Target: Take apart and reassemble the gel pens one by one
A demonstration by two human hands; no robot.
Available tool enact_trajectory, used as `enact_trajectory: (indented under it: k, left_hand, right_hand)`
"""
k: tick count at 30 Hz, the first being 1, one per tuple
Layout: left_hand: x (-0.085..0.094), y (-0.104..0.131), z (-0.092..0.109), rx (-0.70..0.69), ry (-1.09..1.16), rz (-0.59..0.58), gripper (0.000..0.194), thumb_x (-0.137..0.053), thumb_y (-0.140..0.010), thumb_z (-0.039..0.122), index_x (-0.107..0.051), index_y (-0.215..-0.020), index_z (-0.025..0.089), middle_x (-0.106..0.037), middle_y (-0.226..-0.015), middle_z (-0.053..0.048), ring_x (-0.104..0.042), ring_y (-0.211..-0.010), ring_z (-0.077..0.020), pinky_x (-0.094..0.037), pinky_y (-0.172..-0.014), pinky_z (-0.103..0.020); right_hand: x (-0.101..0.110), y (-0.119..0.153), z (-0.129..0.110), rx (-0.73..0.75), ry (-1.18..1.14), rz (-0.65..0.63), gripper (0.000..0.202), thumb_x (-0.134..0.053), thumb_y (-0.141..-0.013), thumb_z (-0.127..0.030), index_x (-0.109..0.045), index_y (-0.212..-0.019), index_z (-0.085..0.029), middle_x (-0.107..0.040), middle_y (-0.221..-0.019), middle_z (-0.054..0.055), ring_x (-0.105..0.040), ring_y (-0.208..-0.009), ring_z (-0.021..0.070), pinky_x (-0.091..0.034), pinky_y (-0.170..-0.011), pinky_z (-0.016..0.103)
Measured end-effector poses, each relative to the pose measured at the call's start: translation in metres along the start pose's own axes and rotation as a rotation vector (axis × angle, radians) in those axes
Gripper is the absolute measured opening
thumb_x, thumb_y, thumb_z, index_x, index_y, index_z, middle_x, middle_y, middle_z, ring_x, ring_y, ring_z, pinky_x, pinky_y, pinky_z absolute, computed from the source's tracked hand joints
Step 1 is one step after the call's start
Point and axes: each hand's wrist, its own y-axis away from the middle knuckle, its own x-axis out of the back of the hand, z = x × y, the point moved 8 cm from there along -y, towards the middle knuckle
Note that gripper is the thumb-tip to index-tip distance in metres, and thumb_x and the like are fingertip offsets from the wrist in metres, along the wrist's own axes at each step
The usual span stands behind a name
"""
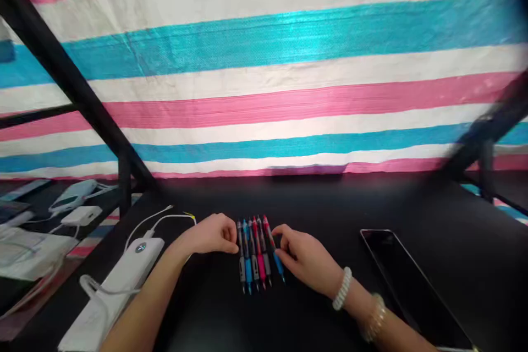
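Note:
Several retractable pens (261, 253) lie side by side in a row on the black tabletop, tips toward me. Their barrels are dark, blue and red, with grey, blue and pink grips. My left hand (214, 234) rests at the row's left side, fingers curled and thumb apart, close against the leftmost grey pen (242, 264). On the other side, my right hand (303, 258) has its index finger and thumb spread, their tips at the edge of the rightmost pen (274, 250), red above and blue below. That pen lies slightly slanted, a little apart from the others.
A white power strip (119, 286) with white cables lies on the left. To the right lies a dark tablet or large phone (412, 286). Black frame bars (74, 82) and a striped cloth (289, 88) stand behind. White devices (37, 253) sit beyond the left edge.

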Motion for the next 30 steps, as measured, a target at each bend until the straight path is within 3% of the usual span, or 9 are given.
enact_trajectory:
  k: [7,21,30]
  left_hand:
    - [-0.017,-0.002,0.004,-0.019,0.021,-0.027,0.018,-0.072,-0.067,0.033,-0.070,-0.074,0.016,-0.069,-0.066,-0.003,-0.066,-0.066,-0.0199,-0.045,-0.057,-0.024]
    - [-0.041,-0.008,0.037,-0.101,0.086,0.047,0.013,-0.067,-0.072,0.029,-0.071,-0.073,0.017,-0.066,-0.063,-0.001,-0.060,-0.060,-0.0149,-0.041,-0.054,-0.021]
    - [-0.050,-0.004,0.053,-0.161,0.074,0.068,0.008,-0.066,-0.074,0.025,-0.069,-0.072,0.018,-0.063,-0.061,0.001,-0.056,-0.056,-0.0120,-0.036,-0.052,-0.020]
  right_hand:
    - [0.002,-0.002,0.007,-0.019,0.083,0.046,0.009,-0.055,-0.088,-0.018,-0.064,-0.091,-0.021,-0.062,-0.079,-0.001,-0.058,-0.072,0.0148,-0.036,-0.065,0.025]
    - [0.020,-0.001,0.027,-0.233,0.264,0.056,0.022,-0.054,-0.089,-0.027,-0.060,-0.069,-0.019,-0.065,-0.067,-0.001,-0.055,-0.062,0.0133,-0.024,-0.055,0.025]
    - [0.023,0.001,0.032,-0.270,0.397,-0.013,0.018,-0.053,-0.078,-0.020,-0.059,-0.062,-0.019,-0.066,-0.064,0.002,-0.056,-0.059,0.0144,-0.017,-0.053,0.027]
